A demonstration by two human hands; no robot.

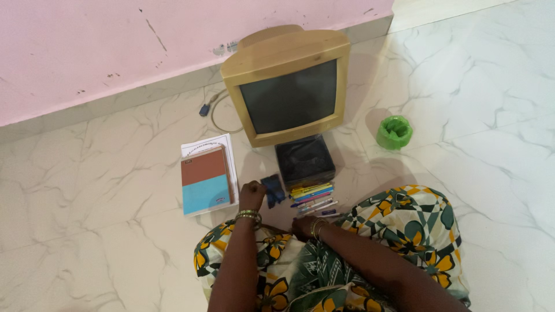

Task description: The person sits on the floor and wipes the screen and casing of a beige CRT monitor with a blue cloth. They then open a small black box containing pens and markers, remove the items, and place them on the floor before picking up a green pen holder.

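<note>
White marbled floor tiles [98,190] carry everything, with a pink wall [87,52] running along the far side and the person seated at the near edge, a patterned green and yellow dress [416,225] spread over the knees. Against the wall stands a beige CRT monitor [287,86], its dark screen tilted up, a cable [215,112] looping behind it to the left. Just in front of the monitor sits a black box [304,160]; to the left lies a notebook with a brown and blue cover [206,180] resting on a white sheet. A green cup-like container [394,132] stands well apart on the right. Nearer, a row of pens and markers [313,196] lies just before the black box, their long axes running left to right. A dark blue cloth [273,189] lies between notebook and pens. The left hand [251,195] touches that cloth's left edge with fingers curled over; whether they pinch it I cannot tell. The right hand [303,227] rests low by the lap, near the pens, its fingers hidden, so its grasp cannot be told. The left hand is nearer the cloth.
</note>
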